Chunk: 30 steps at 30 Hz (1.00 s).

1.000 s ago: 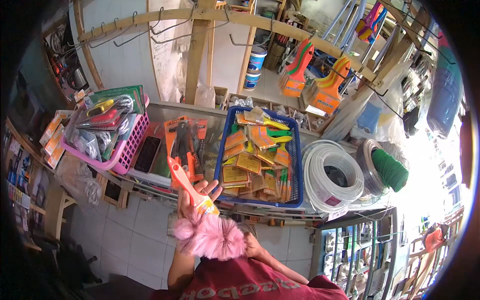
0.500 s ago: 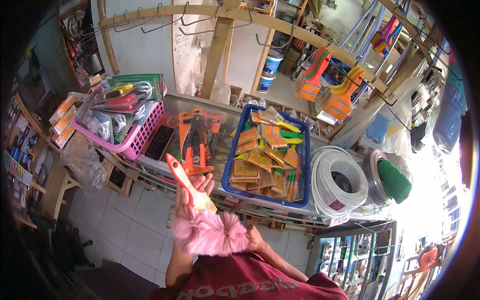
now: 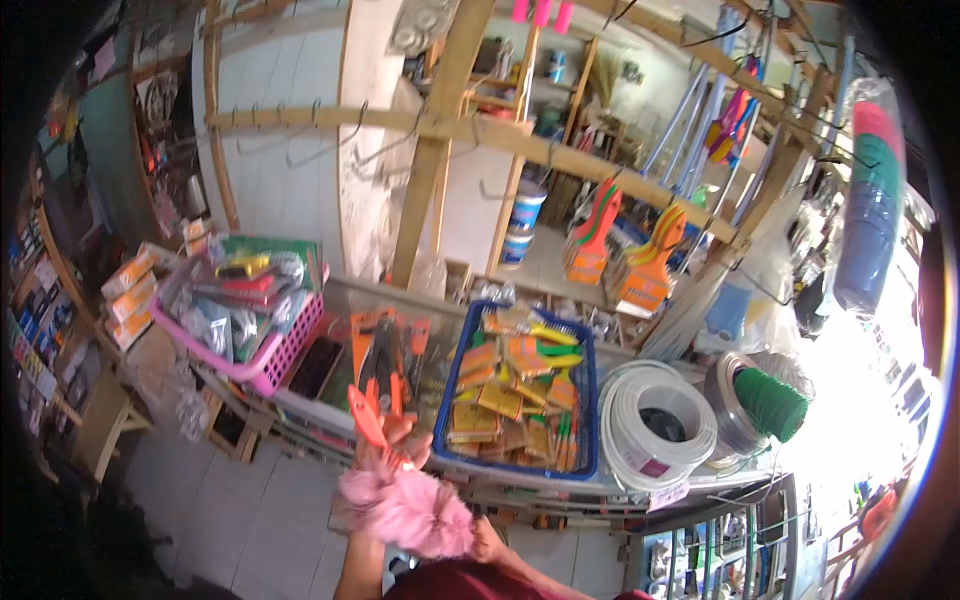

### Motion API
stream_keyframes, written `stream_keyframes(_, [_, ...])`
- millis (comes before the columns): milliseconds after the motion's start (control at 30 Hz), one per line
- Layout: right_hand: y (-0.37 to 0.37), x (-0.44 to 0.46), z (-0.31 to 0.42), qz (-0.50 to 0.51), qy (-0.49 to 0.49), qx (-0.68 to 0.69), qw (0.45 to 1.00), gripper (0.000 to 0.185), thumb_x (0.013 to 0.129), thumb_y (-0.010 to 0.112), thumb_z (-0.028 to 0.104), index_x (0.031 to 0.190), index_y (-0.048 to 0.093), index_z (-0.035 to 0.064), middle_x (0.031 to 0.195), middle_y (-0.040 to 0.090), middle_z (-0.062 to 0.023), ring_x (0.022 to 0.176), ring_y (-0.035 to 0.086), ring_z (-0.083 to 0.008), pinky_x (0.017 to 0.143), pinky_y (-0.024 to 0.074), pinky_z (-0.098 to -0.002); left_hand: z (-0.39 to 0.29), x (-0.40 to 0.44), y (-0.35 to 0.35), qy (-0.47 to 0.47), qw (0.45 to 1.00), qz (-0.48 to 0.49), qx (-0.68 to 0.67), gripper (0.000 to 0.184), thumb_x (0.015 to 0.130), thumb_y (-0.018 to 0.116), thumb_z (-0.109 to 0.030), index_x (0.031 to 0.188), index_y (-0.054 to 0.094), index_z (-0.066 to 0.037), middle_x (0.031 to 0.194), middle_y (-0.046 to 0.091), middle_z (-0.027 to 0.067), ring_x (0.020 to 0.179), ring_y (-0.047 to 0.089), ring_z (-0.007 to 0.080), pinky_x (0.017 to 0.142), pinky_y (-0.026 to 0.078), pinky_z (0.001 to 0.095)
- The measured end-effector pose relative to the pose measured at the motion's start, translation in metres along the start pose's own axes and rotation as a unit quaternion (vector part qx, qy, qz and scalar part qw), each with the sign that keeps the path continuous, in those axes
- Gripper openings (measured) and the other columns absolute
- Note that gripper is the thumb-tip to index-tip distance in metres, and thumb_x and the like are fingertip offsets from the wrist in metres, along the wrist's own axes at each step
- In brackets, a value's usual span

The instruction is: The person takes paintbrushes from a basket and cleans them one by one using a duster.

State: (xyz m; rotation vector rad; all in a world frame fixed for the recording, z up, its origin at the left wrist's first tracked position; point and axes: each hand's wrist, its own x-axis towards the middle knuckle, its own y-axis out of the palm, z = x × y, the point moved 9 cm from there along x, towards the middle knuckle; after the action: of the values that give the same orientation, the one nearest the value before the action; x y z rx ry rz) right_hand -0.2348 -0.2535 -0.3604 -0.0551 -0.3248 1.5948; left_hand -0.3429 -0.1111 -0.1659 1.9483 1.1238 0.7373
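Note:
My left hand (image 3: 408, 442) holds a paintbrush (image 3: 366, 416) with an orange-red handle, tilted up and to the left. Its bristle end is hidden behind a pink fluffy duster (image 3: 410, 508). That duster lies across my left wrist, and my right hand (image 3: 488, 542) is closed around its right end, where any handle is hidden. On the counter just beyond my left hand lie orange-handled pliers (image 3: 383, 362) on an orange card. To their right, a blue basket (image 3: 592, 400) holds many packaged paintbrushes (image 3: 500, 398) with yellow, green and orange handles.
A pink basket (image 3: 285, 352) of packaged goods stands on the counter's left, beside a dark phone (image 3: 317, 366). White cable coils (image 3: 612, 425) and a green twine roll (image 3: 772, 405) sit at the right. Large brushes (image 3: 645, 268) hang from a wooden rail (image 3: 560, 160) with wire hooks.
The view has tilted up, so the counter and goods sit lower in the frame. The duster has shifted up against the paintbrush, covering more of its bristle end.

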Motion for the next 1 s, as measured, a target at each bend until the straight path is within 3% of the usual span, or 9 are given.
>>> stream_keyframes(133, [-0.016, 0.012, 0.077, -0.134, -0.068, 0.112, 0.982, 0.041, 0.078, 0.052, 0.009, 0.118, 0.056, 0.0012, 0.123, 0.054, -0.016, 0.121, 0.045, -0.032, 0.102, 0.0322, -0.04, -0.017, -0.013, 0.014, 0.075, 0.988, -0.051, 0.126, 0.052, 0.095, 0.034, -0.039, 0.123, 0.046, 0.003, 0.125, 0.05, 0.0206, 0.11, 0.053, 0.0338, 0.093, 0.046, 0.0416])
stream_keyframes(200, [-0.002, 0.007, 0.064, -0.015, -0.143, -0.051, 0.988, 0.04, 0.08, 0.051, 0.01, 0.118, 0.056, 0.0013, 0.124, 0.054, -0.0157, 0.121, 0.045, -0.0304, 0.102, 0.0324, -0.0401, 0.017, 0.009, 0.005, -0.165, 0.959, 0.185, -0.137, 0.046, 0.095, 0.041, -0.031, 0.126, 0.043, 0.003, 0.123, 0.051, 0.0175, 0.109, 0.054, 0.0284, 0.093, 0.045, 0.0409])
stream_keyframes(333, [-0.007, 0.006, 0.001, -0.131, -0.01, 0.168, 0.977, 0.038, 0.078, 0.054, 0.01, 0.115, 0.056, 0.0015, 0.121, 0.055, -0.016, 0.119, 0.047, -0.0298, 0.1, 0.0344, -0.0399, -0.026, -0.016, 0.025, 0.092, 0.992, -0.018, 0.086, 0.046, 0.096, 0.038, -0.033, 0.128, 0.042, 0.001, 0.122, 0.052, 0.0142, 0.109, 0.054, 0.0255, 0.094, 0.044, 0.0405])
stream_keyframes(400, [0.008, 0.001, -0.074, -0.132, 0.088, 0.337, 0.928, 0.037, 0.079, 0.052, 0.011, 0.115, 0.056, 0.001, 0.12, 0.055, -0.0146, 0.116, 0.049, -0.0279, 0.097, 0.0365, -0.0399, -0.005, -0.015, -0.009, 0.052, 0.991, 0.023, 0.12, 0.056, 0.09, 0.054, -0.032, 0.133, 0.034, -0.002, 0.12, 0.052, 0.0123, 0.107, 0.054, 0.0205, 0.09, 0.046, 0.0346])
stream_keyframes(467, [0.031, 0.0, -0.014, -0.14, 0.31, 0.639, 0.69, 0.033, 0.084, 0.061, 0.016, 0.115, 0.056, 0.0072, 0.106, 0.061, -0.0038, 0.082, 0.058, -0.0121, 0.061, 0.0553, -0.0261, 0.023, -0.012, -0.015, -0.11, 0.992, -0.038, -0.053, 0.054, 0.089, 0.056, -0.031, 0.131, 0.037, -0.002, 0.115, 0.054, 0.0103, 0.101, 0.056, 0.0182, 0.087, 0.048, 0.0325])
stream_keyframes(500, [0.031, 0.002, -0.019, -0.138, 0.321, 0.648, 0.677, 0.033, 0.085, 0.059, 0.017, 0.116, 0.055, 0.0063, 0.107, 0.06, -0.0045, 0.085, 0.057, -0.0129, 0.065, 0.0538, -0.0271, 0.012, -0.014, -0.014, -0.075, 0.997, -0.029, -0.012, 0.052, 0.089, 0.055, -0.031, 0.128, 0.039, -0.001, 0.112, 0.055, 0.009, 0.099, 0.057, 0.0174, 0.086, 0.048, 0.0318])
stream_keyframes(633, [0.019, -0.007, -0.063, -0.117, 0.243, 0.601, 0.752, 0.036, 0.088, 0.052, 0.023, 0.118, 0.052, 0.0027, 0.112, 0.058, -0.0073, 0.097, 0.053, -0.016, 0.077, 0.0478, -0.0312, -0.007, -0.024, -0.011, 0.03, 0.996, -0.054, 0.061, 0.041, 0.092, 0.053, -0.03, 0.119, 0.046, 0.0, 0.1, 0.056, 0.0052, 0.085, 0.057, 0.0142, 0.075, 0.049, 0.0283])
stream_keyframes(833, [0.034, -0.016, -0.149, -0.146, 0.201, 0.653, 0.716, 0.045, 0.092, 0.042, 0.032, 0.121, 0.048, -0.0027, 0.118, 0.055, -0.0115, 0.115, 0.048, -0.0206, 0.096, 0.0389, -0.0372, -0.011, -0.027, -0.001, 0.042, 0.996, -0.038, 0.07, 0.041, 0.094, 0.049, -0.028, 0.123, 0.047, 0.001, 0.111, 0.057, 0.0077, 0.091, 0.057, 0.0122, 0.08, 0.047, 0.0268])
stream_keyframes(1000, [0.005, 0.021, 0.02, -0.07, 0.036, 0.418, 0.905, 0.041, 0.088, 0.052, 0.02, 0.122, 0.047, -0.0015, 0.119, 0.054, -0.0109, 0.107, 0.052, -0.0189, 0.092, 0.0415, -0.0338, 0.029, -0.012, -0.046, -0.024, 0.999, -0.021, 0.006, 0.045, 0.092, 0.054, -0.026, 0.127, 0.046, 0.0, 0.108, 0.056, 0.003, 0.085, 0.053, 0.0087, 0.078, 0.045, 0.026])
